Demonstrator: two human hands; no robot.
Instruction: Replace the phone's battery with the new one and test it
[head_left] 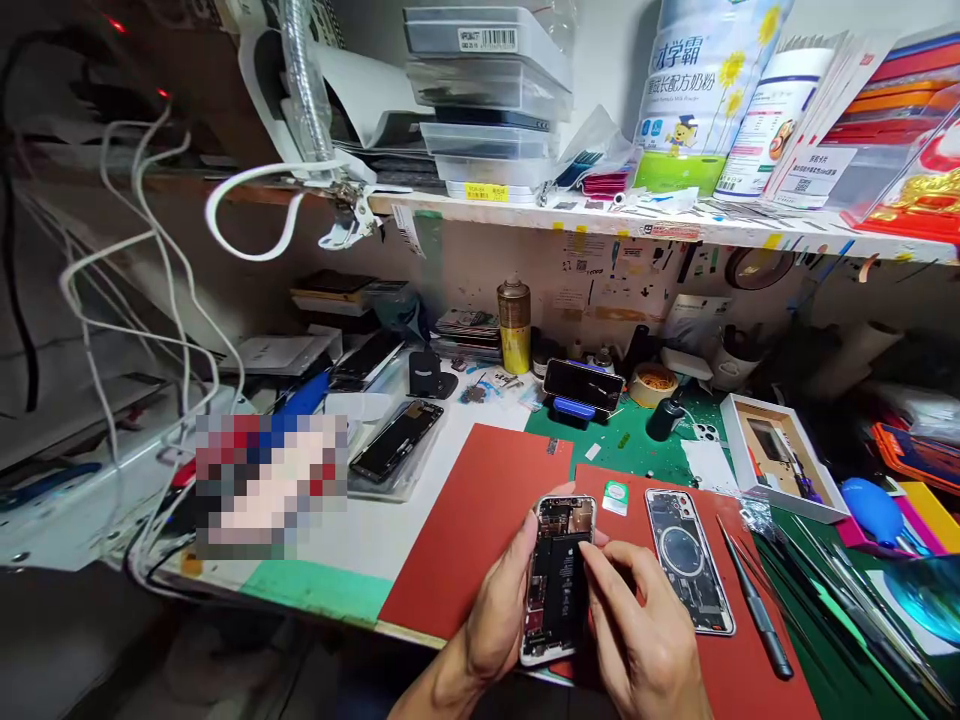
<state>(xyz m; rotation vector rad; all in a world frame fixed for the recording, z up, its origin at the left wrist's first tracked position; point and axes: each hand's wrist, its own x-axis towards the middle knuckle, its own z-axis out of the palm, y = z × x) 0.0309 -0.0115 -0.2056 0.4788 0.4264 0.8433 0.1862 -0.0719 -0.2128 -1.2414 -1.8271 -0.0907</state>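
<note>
In the head view, we saw the left hand [496, 612] closed around an opened phone [559, 578]. Its fingers wrapped the near edge and its thumb lay along the far one. We judged that this edge grip kept the exposed battery and boards facing up and uncovered. The phone was held just above the red mat [472, 505] at the front of the bench [352, 560].

The right hand [646, 640] came in from the side with its fingers curled. Its index fingertip was laid on the phone's upper interior. We could not tell whether it pinched some small part there or only pressed.

Just beside that hand, the phone's back cover [688, 572] lay flat on the same mat, inner face and round coil upward. It looked to have been set there to stay clean and within reach. A screwdriver [754, 598] lay next to it, handle toward us, probably for a quick pick-up. A small green-and-white square [615, 497] sat near the mat's top edge.

Farther back on the green cutting mat [637, 440], another phone stood on a blue stand [583, 386], tilted toward us. A second opened phone [397, 440] rested in a clear tray at the left, well apart from the hands. A white box [780, 455] and a blue dust blower [870, 508] sat at the right. A gold spray can [514, 325] stood upright under the shelf [600, 215].
</note>
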